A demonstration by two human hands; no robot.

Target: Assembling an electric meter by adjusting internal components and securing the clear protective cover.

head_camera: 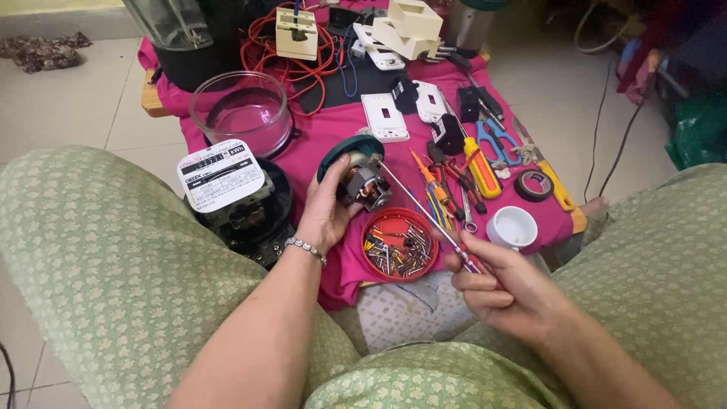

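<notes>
Left hand (327,212) clamps the small motor (362,180) over the pink cloth (326,132), right hand (500,284) pinches a long screwdriver (424,212) w/ tip at the motor — looks mid-job, motor bare, screws sit in red lid (399,244).

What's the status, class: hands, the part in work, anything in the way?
Left hand grips small motor. Right hand holds long screwdriver, tip at motor. Red screw dish sits below the shaft, apart from it.
</notes>
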